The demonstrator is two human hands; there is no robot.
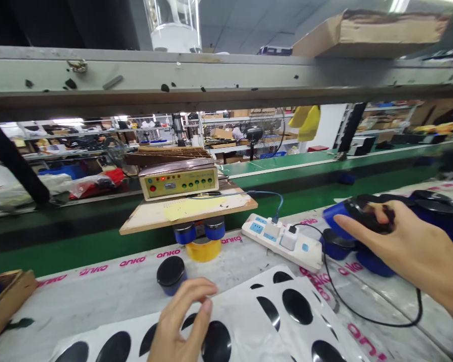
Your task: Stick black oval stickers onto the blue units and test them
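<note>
My right hand (411, 241) grips a short blue cylinder with a black top (343, 218), tilted above several similar cylinders (337, 244) at the right. Over the sticker sheets (245, 322), my left hand (183, 322) has loosely curved fingers, with a gap between thumb and forefinger. I see nothing in it. The sheets are white with round, glossy black stickers. Just beyond my left hand another blue cylinder with a black top (171, 275) stands alone on the table covering.
A white power strip (283, 241) with plugs and a looping black cable lies in the middle. Behind it, a control box (179, 181) rests on a wooden board (211, 207). A roll of yellow tape (204, 250) sits under the board. A metal shelf beam (226, 75) crosses overhead.
</note>
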